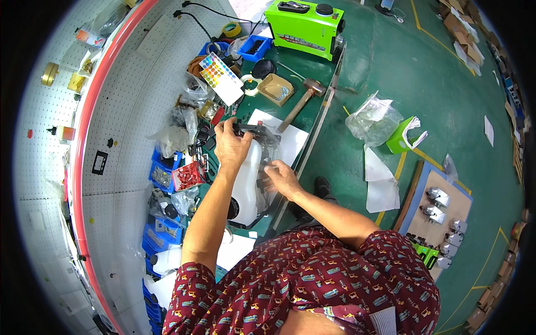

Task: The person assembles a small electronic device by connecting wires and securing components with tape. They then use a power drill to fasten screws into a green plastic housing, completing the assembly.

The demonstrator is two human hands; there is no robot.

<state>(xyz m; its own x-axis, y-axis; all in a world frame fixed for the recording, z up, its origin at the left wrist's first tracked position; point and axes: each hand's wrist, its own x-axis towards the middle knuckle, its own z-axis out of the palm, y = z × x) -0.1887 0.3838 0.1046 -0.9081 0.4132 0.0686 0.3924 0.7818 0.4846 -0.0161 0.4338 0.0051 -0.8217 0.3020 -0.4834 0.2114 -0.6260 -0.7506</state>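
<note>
Left hand (pixel 231 146) is clamped on the black bracket (pixel 249 129) at the far end of the white tank (pixel 247 181), whose long axis runs away along the desk (pixel 304 114); right hand (pixel 281 177) is pressed against its near right side.

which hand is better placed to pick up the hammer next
Right, probably. The right hand rests on the white tank's side nearest the hammer, while the left hand grips the black fitting.

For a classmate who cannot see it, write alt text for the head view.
Seen from above, a person's left hand grips a black fitting atop a white plastic tank, while the right hand touches its side. Around it on the green workbench lie a hammer, blue parts bins and a green machine.
</note>
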